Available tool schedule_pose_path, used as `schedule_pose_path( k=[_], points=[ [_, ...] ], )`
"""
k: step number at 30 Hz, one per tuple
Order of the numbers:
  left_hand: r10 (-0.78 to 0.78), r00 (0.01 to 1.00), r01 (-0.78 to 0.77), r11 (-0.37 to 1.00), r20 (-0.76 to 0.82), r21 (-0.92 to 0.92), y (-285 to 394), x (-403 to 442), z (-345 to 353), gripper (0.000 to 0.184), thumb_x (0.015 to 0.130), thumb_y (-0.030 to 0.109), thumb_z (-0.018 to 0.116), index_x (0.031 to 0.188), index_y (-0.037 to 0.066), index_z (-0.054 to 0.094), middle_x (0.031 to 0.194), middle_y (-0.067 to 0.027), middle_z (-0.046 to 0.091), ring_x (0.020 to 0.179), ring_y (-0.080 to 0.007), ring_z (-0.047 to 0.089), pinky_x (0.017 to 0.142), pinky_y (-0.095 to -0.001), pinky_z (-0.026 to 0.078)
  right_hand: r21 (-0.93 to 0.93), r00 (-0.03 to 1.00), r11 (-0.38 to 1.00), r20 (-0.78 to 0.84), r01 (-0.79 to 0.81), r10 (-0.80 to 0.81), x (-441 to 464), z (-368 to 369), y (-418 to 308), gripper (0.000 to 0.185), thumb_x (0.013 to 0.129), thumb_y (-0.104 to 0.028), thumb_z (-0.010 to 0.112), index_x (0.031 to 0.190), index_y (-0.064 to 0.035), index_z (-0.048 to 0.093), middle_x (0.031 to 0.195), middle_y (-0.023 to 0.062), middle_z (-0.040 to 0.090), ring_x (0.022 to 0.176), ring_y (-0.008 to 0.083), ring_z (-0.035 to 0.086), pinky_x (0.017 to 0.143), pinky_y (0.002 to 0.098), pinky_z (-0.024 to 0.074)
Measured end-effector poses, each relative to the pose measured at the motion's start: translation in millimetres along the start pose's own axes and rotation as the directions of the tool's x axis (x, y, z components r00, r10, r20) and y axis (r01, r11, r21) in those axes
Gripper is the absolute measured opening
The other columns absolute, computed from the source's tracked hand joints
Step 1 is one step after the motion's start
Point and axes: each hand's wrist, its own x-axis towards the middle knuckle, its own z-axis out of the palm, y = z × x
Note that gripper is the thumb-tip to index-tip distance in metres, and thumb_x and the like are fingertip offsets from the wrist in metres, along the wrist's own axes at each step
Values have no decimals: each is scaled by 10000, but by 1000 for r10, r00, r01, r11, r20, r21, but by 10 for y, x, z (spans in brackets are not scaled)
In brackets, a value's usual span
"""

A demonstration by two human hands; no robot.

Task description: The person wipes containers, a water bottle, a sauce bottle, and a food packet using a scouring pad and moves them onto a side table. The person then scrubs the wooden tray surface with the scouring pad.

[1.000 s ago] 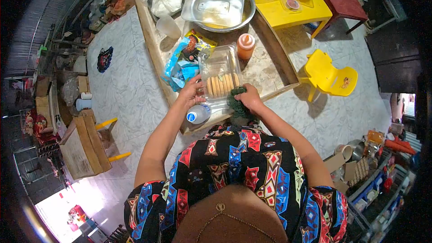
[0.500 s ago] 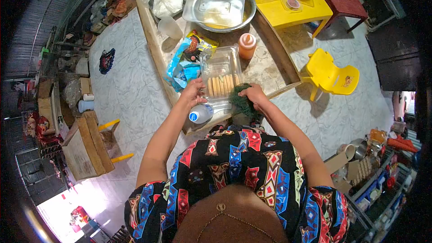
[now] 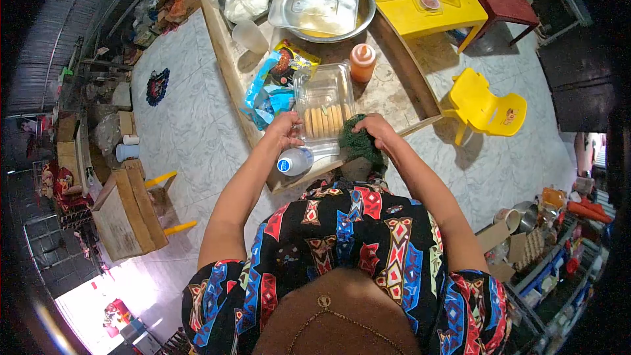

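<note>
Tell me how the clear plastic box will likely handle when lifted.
The clear plastic box probably feels light and flexes a little, since its walls look thin. It may dip at the near end, where the pale round pieces show in a row. Tilted away, they could slide into the emptier part.

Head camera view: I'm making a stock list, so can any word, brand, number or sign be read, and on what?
No text can be read.
Yellow-and-black packet: lettering, too small and blurred.
Bottle cap: blue-and-white marking, too small.
Yellow chair: small printed design, any words too small.
</note>
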Motion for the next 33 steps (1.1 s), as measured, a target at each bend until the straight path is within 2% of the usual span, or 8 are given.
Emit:
schedule_pose_path(
  k=[4, 8, 11, 14, 16, 19, 28, 33],
  points=[
    [9, 996, -5, 999, -87, 45, -19, 75, -13, 412, 759, 136, 581, 1134, 97, 417, 1074, -95, 450, 898, -364, 480, 619, -629, 484, -106, 1000, 994, 3, 26, -26, 285, -114, 181, 173, 618, 35, 587, 782, 89, 584, 675, 152, 599, 566, 272, 593, 484, 383, 483],
    [4, 999, -3, 1000, -46, 1, -12, 60, -104, 390, 751, 134, 584, 1109, 77, 442, 1095, -102, 444, 916, -361, 471, 639, -662, 472, 16, 988, 988, 38, 151, -152, 31, -2, 156, 270, 609, 36, 599, 865, 81, 530, 691, 145, 585, 580, 260, 592, 475, 378, 476],
    [-37, 991, 29, 998, -132, -59, 61, -126, -68, 320, 741, 116, 580, 1046, 64, 497, 1044, -105, 462, 872, -346, 482, 611, -625, 493, 56, 988, 989, 64, 138, -141, 3, 64, 147, 301, 598, 37, 607, 873, 79, 490, 687, 146, 566, 591, 263, 588, 462, 381, 470],
    [-39, 978, 53, 997, -205, 64, 109, -190, -47, 137, 793, 132, 542, 920, 87, 517, 855, -62, 530, 628, -211, 535, 474, -459, 506, 71, 988, 992, 111, 102, -109, 46, 83, 181, 304, 596, 38, 608, 868, 71, 477, 691, 143, 559, 594, 265, 587, 469, 382, 477],
    [56, 964, -15, 988, -260, 154, 104, -174, -64, 56, 728, 111, 607, 713, 74, 568, 665, -45, 495, 541, -157, 449, 373, -335, 383, 82, 987, 992, 116, 98, -107, 26, 92, 186, 302, 595, 38, 608, 863, 68, 472, 697, 144, 556, 595, 265, 585, 473, 384, 479],
    [84, 972, -36, 976, -219, 213, 101, -167, -49, 110, 726, 107, 620, 646, 82, 548, 570, -18, 458, 443, -113, 371, 353, -283, 299, 47, 985, 988, 89, 146, -150, -29, 96, 199, 304, 594, 38, 610, 862, 64, 471, 698, 146, 550, 594, 262, 582, 473, 382, 479],
    [21, 994, -2, 985, -106, 172, 94, -209, -103, 70, 793, 146, 571, 815, 159, 505, 644, -10, 535, 543, -140, 507, 384, -283, 355, 76, 985, 988, 93, 136, -142, -75, 49, 179, 360, 571, 23, 619, 897, 78, 475, 692, 146, 551, 588, 269, 580, 471, 392, 474],
    [2, 982, 13, 997, -188, 78, 119, -239, -159, 166, 686, 99, 648, 705, 131, 486, 571, -5, 482, 458, -121, 448, 340, -283, 319, -61, 978, 985, 140, 163, -153, -32, 98, 272, 417, 558, -42, 661, 932, 101, 543, 755, 163, 589, 605, 266, 588, 504, 368, 472]
  ],
)
